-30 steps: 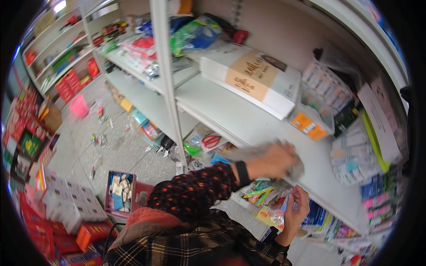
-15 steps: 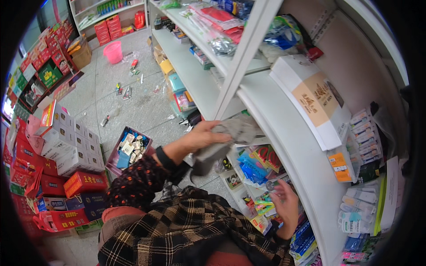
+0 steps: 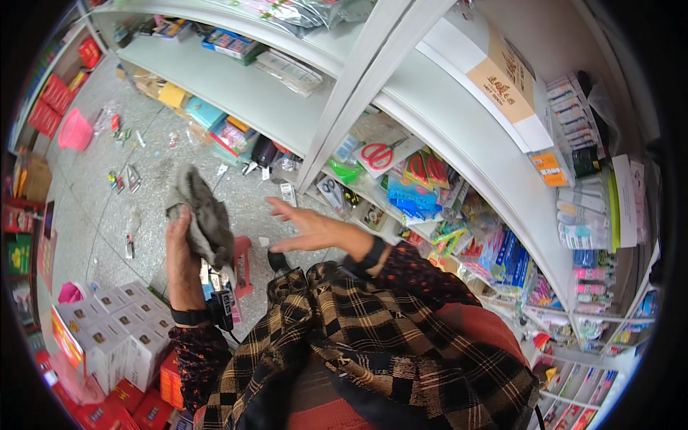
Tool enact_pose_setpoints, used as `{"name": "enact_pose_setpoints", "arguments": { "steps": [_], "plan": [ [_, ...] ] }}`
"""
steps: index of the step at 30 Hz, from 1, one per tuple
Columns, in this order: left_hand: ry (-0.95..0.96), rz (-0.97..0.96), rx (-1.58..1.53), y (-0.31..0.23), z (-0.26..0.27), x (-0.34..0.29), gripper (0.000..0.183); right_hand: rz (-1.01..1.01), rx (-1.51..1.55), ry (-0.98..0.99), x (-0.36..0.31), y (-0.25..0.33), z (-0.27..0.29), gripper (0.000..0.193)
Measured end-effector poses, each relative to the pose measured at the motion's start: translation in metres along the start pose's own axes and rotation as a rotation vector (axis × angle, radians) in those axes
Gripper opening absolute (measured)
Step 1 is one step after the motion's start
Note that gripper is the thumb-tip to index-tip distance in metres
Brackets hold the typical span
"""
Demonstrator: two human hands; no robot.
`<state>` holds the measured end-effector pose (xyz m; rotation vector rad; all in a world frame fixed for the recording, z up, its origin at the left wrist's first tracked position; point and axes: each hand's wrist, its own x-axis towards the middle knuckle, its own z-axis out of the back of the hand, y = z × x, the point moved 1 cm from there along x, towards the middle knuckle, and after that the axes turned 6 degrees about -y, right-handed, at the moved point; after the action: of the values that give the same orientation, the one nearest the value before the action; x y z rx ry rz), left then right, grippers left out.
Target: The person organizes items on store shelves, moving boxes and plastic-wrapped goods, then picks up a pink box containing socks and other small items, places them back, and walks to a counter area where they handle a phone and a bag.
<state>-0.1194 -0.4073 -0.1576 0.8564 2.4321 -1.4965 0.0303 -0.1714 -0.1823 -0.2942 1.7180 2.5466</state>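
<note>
A crumpled grey cloth (image 3: 201, 215) is gripped in my left hand (image 3: 183, 247), held up over the floor left of my body. Its loose folds hang on the far side of my fingers. My right hand (image 3: 315, 228) is in front of my body with its fingers spread and nothing in it. Beyond that hand is the white upright (image 3: 358, 79) between two shelf units. Below and behind the cloth, a pink plastic stool (image 3: 243, 265) is partly hidden by my left arm.
White shelves (image 3: 444, 136) curve along the right, with a carton (image 3: 494, 72) on one board. Red-handled scissors (image 3: 380, 154) and several packaged goods fill the lower shelf. White boxes (image 3: 115, 322) are stacked at the left. A pink bucket (image 3: 75, 130) and litter lie on the floor.
My left hand has swung left, away from the shelf, with the grey cloth. My right hand has come from the lower shelf goods to the front of my body. The view has turned.
</note>
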Motion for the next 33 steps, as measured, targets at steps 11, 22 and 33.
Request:
{"name": "enact_pose_setpoints", "arguments": {
  "steps": [11, 22, 33],
  "plan": [
    [0.501, 0.064, 0.342, 0.031, -0.069, -0.003, 0.052, 0.051, 0.141, -0.482, -0.010, 0.008, 0.009, 0.078],
    [0.414, -0.144, 0.492, -0.006, -0.103, -0.018, 0.030, 0.177, -0.206, -1.284, -0.222, 0.108, 0.161, 0.071],
    [0.705, -0.169, 0.549, 0.024, -0.199, -0.052, 0.025, -0.159, -1.034, -1.046, -0.218, 0.088, 0.241, 0.049]
  ]
}}
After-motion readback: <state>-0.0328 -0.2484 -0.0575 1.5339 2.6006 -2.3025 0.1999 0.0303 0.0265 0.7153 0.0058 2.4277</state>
